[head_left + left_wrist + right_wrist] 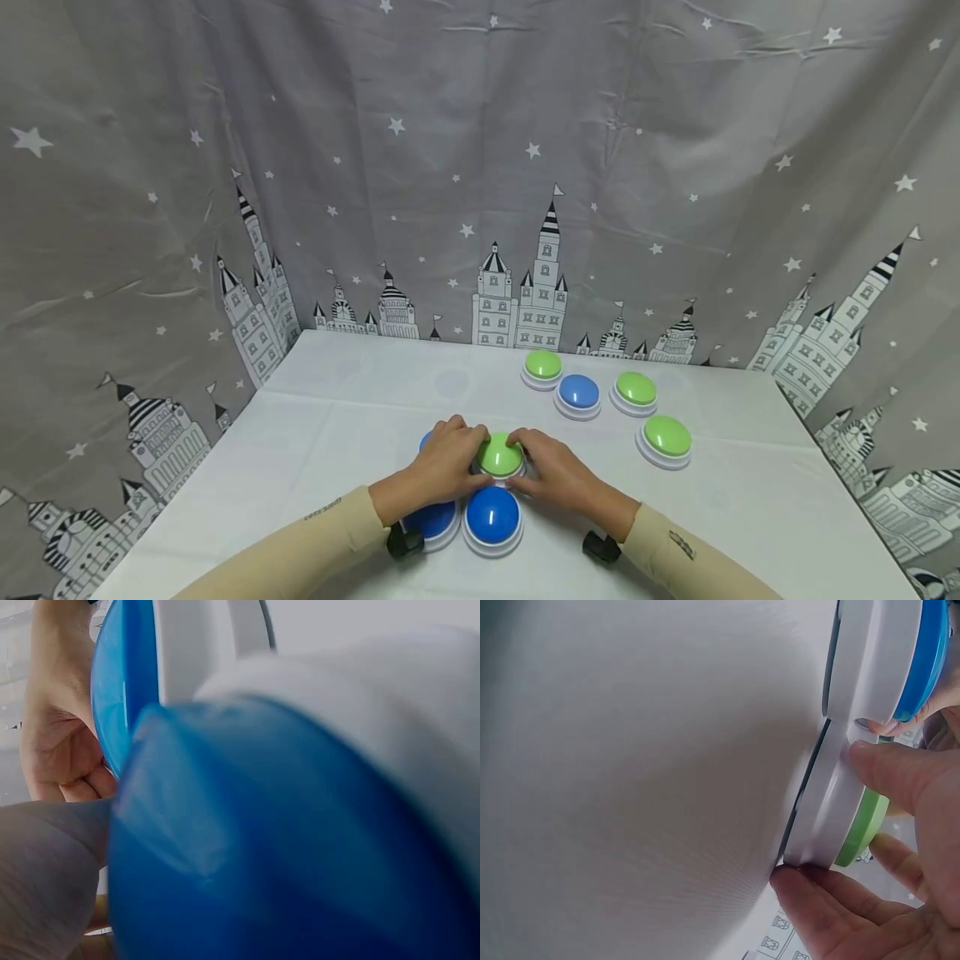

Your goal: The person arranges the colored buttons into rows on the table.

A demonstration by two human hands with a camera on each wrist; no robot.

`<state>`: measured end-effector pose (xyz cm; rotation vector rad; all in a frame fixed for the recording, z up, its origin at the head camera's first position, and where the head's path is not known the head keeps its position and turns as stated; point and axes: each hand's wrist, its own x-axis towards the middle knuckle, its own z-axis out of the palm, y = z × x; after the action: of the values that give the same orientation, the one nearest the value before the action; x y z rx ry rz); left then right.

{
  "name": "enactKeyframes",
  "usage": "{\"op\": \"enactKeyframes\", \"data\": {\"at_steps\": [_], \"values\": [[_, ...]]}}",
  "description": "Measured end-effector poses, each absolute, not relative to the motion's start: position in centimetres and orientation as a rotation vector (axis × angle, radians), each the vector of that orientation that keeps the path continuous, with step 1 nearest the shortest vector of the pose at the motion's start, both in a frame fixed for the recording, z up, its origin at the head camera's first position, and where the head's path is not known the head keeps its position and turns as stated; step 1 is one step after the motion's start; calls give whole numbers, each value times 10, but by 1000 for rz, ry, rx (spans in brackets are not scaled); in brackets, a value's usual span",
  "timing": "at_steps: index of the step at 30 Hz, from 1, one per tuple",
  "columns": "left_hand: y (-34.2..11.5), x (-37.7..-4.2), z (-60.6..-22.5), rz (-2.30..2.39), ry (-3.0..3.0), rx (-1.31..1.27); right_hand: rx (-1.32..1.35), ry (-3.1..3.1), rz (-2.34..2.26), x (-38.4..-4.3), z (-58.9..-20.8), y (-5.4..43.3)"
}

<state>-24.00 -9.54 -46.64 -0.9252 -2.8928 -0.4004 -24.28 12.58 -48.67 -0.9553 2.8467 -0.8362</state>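
A green dome push button [500, 456] with a white round base sits between both hands on the white table. My left hand [447, 458] holds its left side, thumb at the near edge and fingers curled at the far side. From the right, my right hand [557, 471] grips the same button; its thumb [892, 769] and fingers press the white base in the right wrist view. Just in front stands a blue push button [492, 517]. Another blue button [431, 521] lies partly under the left wrist, and a third [424, 439] is mostly hidden behind the left hand.
Toward the back right of the white table [360, 375] stand several more buttons: a green one [543, 367], a blue one [578, 393] and further green ones [636, 390]. A grey curtain [420, 167] printed with castles and stars hangs behind the table and along its sides.
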Motion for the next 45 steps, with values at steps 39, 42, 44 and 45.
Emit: {"op": "enactKeyframes", "data": {"at_steps": [39, 42, 44, 45], "values": [[-19, -315, -436, -754, -2960, -926, -570, 3110, -1083, -284, -467, 213], [-10, -325, -440, -785, -2930, -944, -549, 3105, -1108, -290, -466, 219], [-5, -331, -444, -806, -2926, -950, -529, 3098, -1118, -293, -466, 223], [-2, -333, -446, -818, -2932, -949, -519, 3097, -1118, -295, -467, 224]]}}
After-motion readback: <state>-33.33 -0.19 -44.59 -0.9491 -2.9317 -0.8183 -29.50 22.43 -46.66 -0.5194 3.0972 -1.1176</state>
